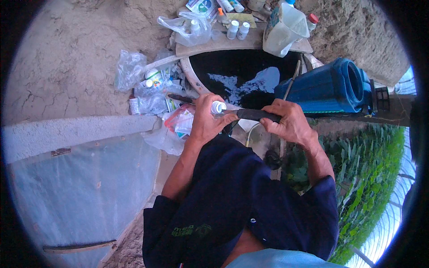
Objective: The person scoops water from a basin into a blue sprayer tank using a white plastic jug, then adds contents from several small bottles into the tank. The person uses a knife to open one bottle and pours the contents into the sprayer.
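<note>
My left hand is wrapped around a small white plastic bottle, its open-looking neck facing up; most of its body is hidden by the fingers. In my right hand is a tool with a thick dark handle, perhaps a knife. Its narrow end meets the bottle neck, beside my left thumb. A dark stick-like piece shows left of my left hand; whether it is held cannot be made out. Beyond both hands lies a round basin of dark water with a pale rim.
A blue plastic tank sprayer with an uncapped mouth lies at right, by a thin rod. Behind the basin stand a cut white jug and two white bottles. Plastic bags and packets pile up left. Green plants grow lower right.
</note>
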A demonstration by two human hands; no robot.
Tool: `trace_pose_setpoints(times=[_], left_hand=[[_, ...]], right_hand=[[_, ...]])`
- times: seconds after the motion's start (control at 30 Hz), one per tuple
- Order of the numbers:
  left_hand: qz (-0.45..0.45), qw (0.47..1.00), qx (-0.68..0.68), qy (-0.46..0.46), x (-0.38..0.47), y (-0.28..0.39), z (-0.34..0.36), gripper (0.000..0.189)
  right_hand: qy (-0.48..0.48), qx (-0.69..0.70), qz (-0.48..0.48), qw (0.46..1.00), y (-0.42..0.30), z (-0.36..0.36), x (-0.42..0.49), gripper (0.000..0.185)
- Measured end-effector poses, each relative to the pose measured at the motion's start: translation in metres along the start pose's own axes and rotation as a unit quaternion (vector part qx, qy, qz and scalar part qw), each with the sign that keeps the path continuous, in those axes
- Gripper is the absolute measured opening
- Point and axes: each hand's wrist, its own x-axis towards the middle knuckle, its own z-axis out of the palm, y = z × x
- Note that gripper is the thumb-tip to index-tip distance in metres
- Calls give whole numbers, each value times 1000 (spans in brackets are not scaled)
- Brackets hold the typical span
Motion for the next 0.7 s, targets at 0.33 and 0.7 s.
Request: trace_pose_setpoints(times=[0.33, 0.7], left_hand=[[-32, 999, -6, -8, 1, 1, 1, 62], [4, 999, -40, -6, 8, 1, -3, 44]], right_hand=[[9, -62, -34, 997, -10, -8, 4, 36], [2, -140, -121, 983, -18, -23, 14, 38]])
